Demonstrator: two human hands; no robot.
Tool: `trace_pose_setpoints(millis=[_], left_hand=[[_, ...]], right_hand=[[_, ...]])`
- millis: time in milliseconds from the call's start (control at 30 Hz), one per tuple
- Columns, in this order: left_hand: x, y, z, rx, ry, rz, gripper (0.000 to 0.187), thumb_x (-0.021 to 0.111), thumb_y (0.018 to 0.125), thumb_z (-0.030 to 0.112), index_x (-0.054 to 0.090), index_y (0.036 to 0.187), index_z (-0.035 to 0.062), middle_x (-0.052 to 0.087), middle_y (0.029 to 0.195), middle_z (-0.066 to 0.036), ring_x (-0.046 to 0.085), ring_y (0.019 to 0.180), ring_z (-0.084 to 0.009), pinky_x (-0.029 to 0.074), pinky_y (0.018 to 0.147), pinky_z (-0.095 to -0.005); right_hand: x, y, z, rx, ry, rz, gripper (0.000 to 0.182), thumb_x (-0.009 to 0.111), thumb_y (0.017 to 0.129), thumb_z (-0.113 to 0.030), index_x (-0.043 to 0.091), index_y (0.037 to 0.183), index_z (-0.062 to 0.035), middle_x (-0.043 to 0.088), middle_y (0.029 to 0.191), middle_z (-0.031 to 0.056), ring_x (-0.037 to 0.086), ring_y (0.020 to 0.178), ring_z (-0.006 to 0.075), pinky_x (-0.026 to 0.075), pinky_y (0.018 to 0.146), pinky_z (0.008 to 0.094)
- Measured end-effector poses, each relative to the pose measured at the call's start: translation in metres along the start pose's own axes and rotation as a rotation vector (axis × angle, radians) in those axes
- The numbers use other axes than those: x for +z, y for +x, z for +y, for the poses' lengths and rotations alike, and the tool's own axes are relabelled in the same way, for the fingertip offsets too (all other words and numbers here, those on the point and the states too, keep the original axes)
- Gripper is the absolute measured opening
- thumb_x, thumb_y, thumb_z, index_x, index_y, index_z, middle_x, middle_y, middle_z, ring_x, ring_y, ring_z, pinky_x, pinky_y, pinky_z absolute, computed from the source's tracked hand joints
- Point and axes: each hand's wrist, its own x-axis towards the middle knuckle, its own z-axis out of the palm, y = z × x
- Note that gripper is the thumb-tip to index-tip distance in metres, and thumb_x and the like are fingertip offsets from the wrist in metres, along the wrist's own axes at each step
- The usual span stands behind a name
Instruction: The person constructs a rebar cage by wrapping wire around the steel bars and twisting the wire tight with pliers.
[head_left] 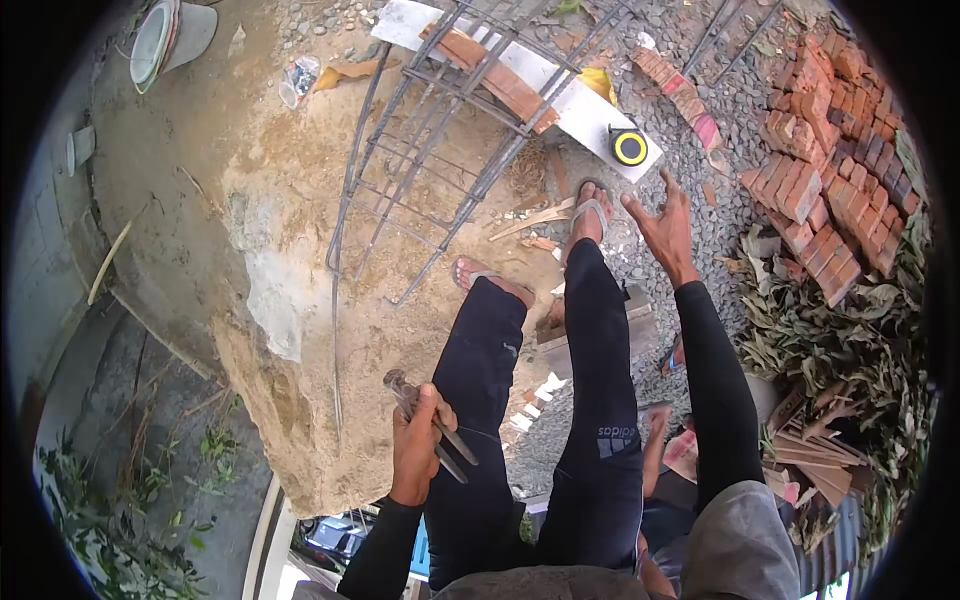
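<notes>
My left hand [416,445] is closed around metal pincers [455,450], held low beside my left thigh. The head of the tool sticks out past my thumb and its two handles point down to the right. My right hand [662,228] is stretched forward with thumb and fingers apart, holding nothing. Just beyond its fingertips, a round black and yellow tape measure [630,148] lies on the near end of a white board [575,105]. A gap shows between the hand and the tape measure.
A steel rebar cage [430,150] lies ahead on sandy ground, with a brown plank [490,78] across it. Bricks [840,170] are piled at right above dry leaves [830,340]. Buckets [170,45] stand far left. Another person's arm [655,450] shows below right.
</notes>
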Motion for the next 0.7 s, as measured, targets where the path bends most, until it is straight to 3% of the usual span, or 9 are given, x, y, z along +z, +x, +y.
trace_pose_setpoints(millis=[33, 100, 167, 267, 333, 433, 467, 533, 700], left_hand=[[0.005, -0.004, -0.003, -0.052, -0.038, -0.014, 0.041, 0.060, 0.106, 0.041, 0.059, 0.079, 0.0095, 0.059, 0.066, -0.001, 0.053, 0.060, -0.0077, 0.033, 0.053, -0.0233], [0.019, -0.013, -0.004, -0.179, 0.055, -0.006, 0.039, 0.058, 0.106, 0.041, 0.062, 0.095, 0.0034, 0.056, 0.067, -0.004, 0.054, 0.062, -0.0140, 0.046, 0.063, -0.0312], [0.036, -0.019, -0.007, -0.208, 0.098, -0.068, 0.048, 0.057, 0.107, 0.042, 0.066, 0.118, -0.0036, 0.058, 0.065, -0.003, 0.058, 0.061, -0.0136, 0.046, 0.061, -0.0296], [0.061, -0.022, -0.008, -0.260, 0.127, -0.093, 0.049, 0.061, 0.105, 0.040, 0.065, 0.122, -0.0055, 0.059, 0.066, -0.002, 0.059, 0.062, -0.0133, 0.046, 0.059, -0.0280], [0.068, -0.017, -0.021, -0.252, 0.113, -0.105, 0.049, 0.064, 0.104, 0.038, 0.064, 0.124, -0.0068, 0.058, 0.065, -0.002, 0.060, 0.060, -0.0131, 0.048, 0.058, -0.0283], [0.085, -0.007, -0.026, -0.277, -0.083, -0.143, 0.059, 0.067, 0.101, 0.043, 0.059, 0.133, -0.0067, 0.073, 0.102, -0.017, 0.059, 0.058, -0.0146, 0.051, 0.060, -0.0314], [0.079, 0.003, -0.037, -0.284, -0.090, -0.225, 0.072, 0.061, 0.101, 0.054, 0.049, 0.148, 0.0002, 0.068, 0.124, -0.024, 0.060, 0.062, -0.0158, 0.051, 0.061, -0.0318], [0.087, 0.010, -0.041, -0.322, -0.254, -0.293, 0.080, 0.055, 0.100, 0.063, 0.041, 0.154, 0.0066, 0.066, 0.129, -0.024, 0.062, 0.066, -0.0168, 0.051, 0.062, -0.0326], [0.091, -0.002, -0.033, -0.407, -0.382, -0.340, 0.089, 0.049, 0.093, 0.077, 0.041, 0.153, 0.0124, 0.066, 0.128, -0.017, 0.067, 0.080, -0.0214, 0.055, 0.068, -0.0367]], right_hand=[[0.012, 0.023, -0.008, -0.113, -0.015, 0.024, 0.104, 0.087, 0.075, -0.049, 0.037, 0.155, -0.0054, 0.042, 0.145, 0.0323, 0.045, 0.135, 0.0457, 0.043, 0.110, 0.0494], [0.028, 0.064, -0.027, -0.297, -0.133, 0.069, 0.108, 0.091, 0.069, -0.045, 0.037, 0.156, -0.0096, 0.042, 0.147, 0.0330, 0.043, 0.136, 0.0503, 0.039, 0.113, 0.0520], [0.049, 0.089, -0.027, -0.336, -0.292, 0.031, 0.093, 0.088, 0.073, -0.034, 0.043, 0.151, -0.0133, 0.047, 0.142, 0.0288, 0.050, 0.128, 0.0497, 0.048, 0.105, 0.0523], [0.057, 0.093, -0.027, -0.339, -0.437, 0.051, 0.057, 0.080, 0.076, -0.016, 0.056, 0.128, -0.0114, 0.054, 0.122, 0.0197, 0.060, 0.105, 0.0422, 0.059, 0.078, 0.0492], [0.048, 0.076, -0.033, -0.289, -0.299, 0.044, 0.056, 0.080, 0.078, -0.021, 0.056, 0.128, -0.0103, 0.054, 0.121, 0.0211, 0.059, 0.106, 0.0437, 0.057, 0.083, 0.0505], [0.020, 0.019, -0.059, -0.142, 0.083, -0.186, 0.062, 0.082, 0.073, -0.028, 0.061, 0.127, -0.0061, 0.059, 0.117, 0.0263, 0.058, 0.109, 0.0444, 0.052, 0.092, 0.0515], [0.015, -0.006, -0.060, -0.333, 0.134, -0.142, 0.066, 0.082, 0.073, -0.031, 0.060, 0.129, -0.0038, 0.061, 0.116, 0.0263, 0.059, 0.110, 0.0442, 0.051, 0.094, 0.0495], [-0.034, -0.063, -0.093, -0.186, 0.451, -0.577, 0.074, 0.082, 0.076, -0.035, 0.055, 0.136, -0.0021, 0.060, 0.118, 0.0275, 0.058, 0.117, 0.0432, 0.047, 0.101, 0.0500], [-0.108, -0.169, -0.135, -0.375, 0.351, -0.777, 0.075, 0.079, 0.086, -0.046, 0.052, 0.141, -0.0019, 0.059, 0.132, 0.0235, 0.067, 0.108, 0.0440, 0.057, 0.089, 0.0476]])
